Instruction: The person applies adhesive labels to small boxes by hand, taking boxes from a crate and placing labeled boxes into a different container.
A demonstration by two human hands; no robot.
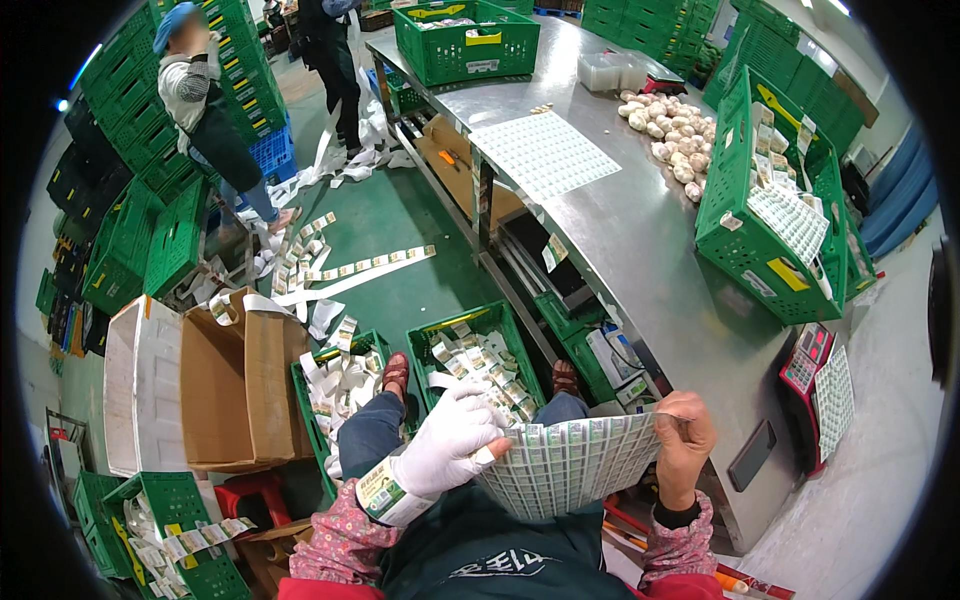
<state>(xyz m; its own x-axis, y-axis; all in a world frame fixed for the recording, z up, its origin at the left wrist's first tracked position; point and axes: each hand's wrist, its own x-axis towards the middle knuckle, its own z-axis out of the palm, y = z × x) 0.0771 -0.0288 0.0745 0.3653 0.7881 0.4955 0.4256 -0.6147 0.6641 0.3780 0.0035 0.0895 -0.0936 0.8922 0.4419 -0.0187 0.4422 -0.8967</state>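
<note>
My left hand (457, 431), in a white glove with the thumb tip bare, pinches the left edge of a sheet of small printed stickers (566, 465). At the opposite upper corner, the bare fingers of my right hand (684, 431) grip the same sheet. It hangs slightly curved in front of my dark apron (495, 559). A larger printed label (391, 491) wraps my left wrist, over the glove's cuff. Beyond my left hand, a green crate (536, 386) on the floor holds many loose labels (480, 360).
To the right, a steel table (592, 217) bears another sticker sheet (546, 155), garlic bulbs (671, 135), a green crate (772, 277), a phone (752, 455) and a red scale (806, 360). Label strips (367, 266) litter the floor. Cardboard box (217, 390) stands left; two people stand beyond.
</note>
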